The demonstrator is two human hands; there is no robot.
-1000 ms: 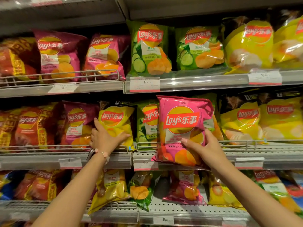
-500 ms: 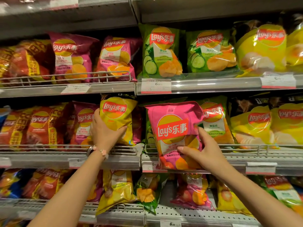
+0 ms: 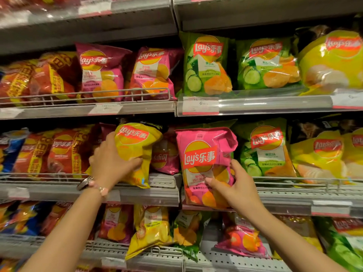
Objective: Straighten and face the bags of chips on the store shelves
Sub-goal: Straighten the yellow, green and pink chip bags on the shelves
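My left hand (image 3: 111,163) grips a yellow chip bag (image 3: 135,148), lifted and tilted out over the wire rail of the middle shelf (image 3: 161,193). My right hand (image 3: 234,188) holds a pink chip bag (image 3: 202,163) by its lower right side, in front of the shelf edge, logo facing me and its top right corner crumpled. Behind the two held bags a dark pink bag (image 3: 165,156) shows a mirrored logo. A green cucumber bag (image 3: 267,150) stands just right of the pink one.
Red bags (image 3: 59,152) fill the middle shelf's left and yellow bags (image 3: 322,154) its right. The upper shelf (image 3: 275,103) carries pink, green and yellow bags behind price tags. On the lower shelf (image 3: 153,254), bags lean and lie askew.
The left hand has lifted the yellow bag up and out past the rail. The right hand has shifted the pink bag leftward, uncovering the green bag. The camera has moved closer.
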